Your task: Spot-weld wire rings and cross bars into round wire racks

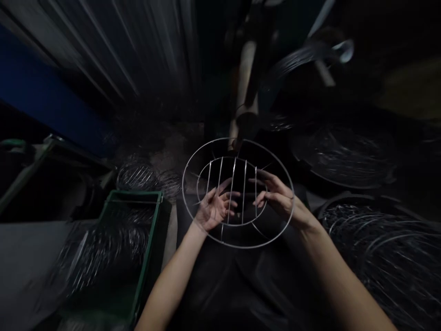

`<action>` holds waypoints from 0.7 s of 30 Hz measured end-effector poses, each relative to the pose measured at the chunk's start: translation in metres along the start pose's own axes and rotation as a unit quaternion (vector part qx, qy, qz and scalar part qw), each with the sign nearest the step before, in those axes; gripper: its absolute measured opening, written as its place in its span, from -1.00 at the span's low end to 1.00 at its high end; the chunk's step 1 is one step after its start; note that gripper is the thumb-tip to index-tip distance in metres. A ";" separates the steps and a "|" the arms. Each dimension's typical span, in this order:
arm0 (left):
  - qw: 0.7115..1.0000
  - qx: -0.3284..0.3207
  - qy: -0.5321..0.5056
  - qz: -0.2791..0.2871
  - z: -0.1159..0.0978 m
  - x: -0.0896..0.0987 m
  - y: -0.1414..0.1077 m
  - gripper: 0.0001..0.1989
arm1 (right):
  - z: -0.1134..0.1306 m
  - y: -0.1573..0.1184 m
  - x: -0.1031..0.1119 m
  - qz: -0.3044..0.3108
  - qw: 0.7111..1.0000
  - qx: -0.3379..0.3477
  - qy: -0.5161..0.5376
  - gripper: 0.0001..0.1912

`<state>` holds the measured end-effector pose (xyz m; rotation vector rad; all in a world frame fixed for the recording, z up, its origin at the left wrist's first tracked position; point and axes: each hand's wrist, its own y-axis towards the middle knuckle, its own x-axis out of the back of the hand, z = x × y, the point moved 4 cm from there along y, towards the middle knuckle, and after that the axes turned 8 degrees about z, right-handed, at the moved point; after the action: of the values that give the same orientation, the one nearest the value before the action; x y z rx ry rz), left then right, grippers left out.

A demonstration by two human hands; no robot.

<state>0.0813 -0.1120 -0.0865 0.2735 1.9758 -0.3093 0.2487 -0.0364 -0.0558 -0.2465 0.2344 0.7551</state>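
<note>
A round wire rack (234, 184), with an outer ring, a smaller inner ring and several parallel bars, is in the air in front of me. Beneath its left side lies my left hand (214, 209), palm up with fingers spread; the wires pass over it. My right hand (275, 195) reaches under the right side, fingers bent around the inner ring near the outermost bar. The exact contact of the fingertips with the wire is hard to see in the dim light. Just beyond the rack's far edge, a metal rod-like machine part (241, 115) points down toward it.
At left stands a green crate (151, 248) holding wire pieces. More wire racks (138, 174) are piled behind it. To my right, wire rings (389, 248) fill a dark round container, with another heaped container (351, 156) beyond. A blue panel (44, 92) is at far left.
</note>
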 end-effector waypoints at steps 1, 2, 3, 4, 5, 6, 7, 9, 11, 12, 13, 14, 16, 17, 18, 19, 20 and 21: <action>1.000 0.016 0.023 0.001 -0.006 -0.002 0.007 -0.52 | 0.002 0.002 0.000 0.004 1.000 -0.002 0.010 -0.41; 0.999 0.025 0.047 -0.003 -0.012 -0.005 0.013 -0.53 | 0.004 0.004 0.001 0.008 1.000 -0.006 0.021 -0.41; 0.997 0.028 0.069 -0.010 -0.017 -0.009 0.019 -0.56 | 0.008 0.006 0.001 0.012 0.999 -0.012 0.031 -0.42; 0.996 0.025 0.089 -0.018 -0.022 -0.014 0.023 -0.58 | 0.012 0.008 0.001 0.015 0.999 -0.017 0.041 -0.42; 0.994 0.018 0.107 -0.025 -0.026 -0.020 0.027 -0.60 | 0.017 0.010 0.000 0.019 0.998 -0.019 0.048 -0.42; 0.992 0.008 0.122 -0.032 -0.030 -0.028 0.029 -0.61 | 0.022 0.012 0.000 0.022 0.998 -0.019 0.055 -0.43; 0.990 0.001 0.133 -0.038 -0.033 -0.035 0.031 -0.62 | 0.028 0.013 -0.001 0.023 0.998 -0.017 0.062 -0.43; 0.989 -0.004 0.141 -0.043 -0.037 -0.051 0.032 -0.63 | 0.039 0.014 -0.004 0.018 0.997 -0.015 0.075 -0.44; 0.991 0.001 0.128 -0.043 -0.040 -0.065 0.031 -0.65 | 0.049 0.012 -0.007 0.008 0.996 -0.018 0.089 -0.47; 0.992 0.006 0.116 -0.041 -0.041 -0.072 0.031 -0.66 | 0.053 0.011 -0.009 0.003 0.995 -0.020 0.095 -0.49; 0.994 0.009 0.104 -0.037 -0.042 -0.078 0.030 -0.67 | 0.056 0.009 -0.010 -0.001 0.995 -0.023 0.099 -0.50; 0.995 0.012 0.095 -0.033 -0.043 -0.083 0.029 -0.68 | 0.059 0.008 -0.011 -0.004 0.995 -0.025 0.101 -0.51; 0.995 0.013 0.093 -0.027 -0.044 -0.088 0.028 -0.68 | 0.062 0.007 -0.012 -0.006 0.995 -0.023 0.099 -0.51; 0.995 0.012 0.099 -0.026 -0.044 -0.089 0.027 -0.67 | 0.061 0.007 -0.013 -0.004 0.995 -0.020 0.096 -0.50; 0.994 0.013 0.109 -0.025 -0.043 -0.087 0.027 -0.65 | 0.060 0.007 -0.013 -0.002 0.996 -0.013 0.091 -0.49; 0.993 0.015 0.119 -0.024 -0.042 -0.083 0.027 -0.63 | 0.057 0.008 -0.013 -0.001 0.996 -0.006 0.085 -0.47; 0.991 0.016 0.128 -0.021 -0.040 -0.077 0.027 -0.61 | 0.052 0.008 -0.013 0.001 0.997 0.000 0.078 -0.45; 0.990 0.016 0.136 -0.017 -0.038 -0.070 0.027 -0.59 | 0.047 0.008 -0.012 0.002 0.998 0.006 0.070 -0.44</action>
<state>0.0865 -0.0775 -0.0102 0.3154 2.2477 -0.3402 0.2405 -0.0245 -0.0091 -0.2879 0.3712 0.7408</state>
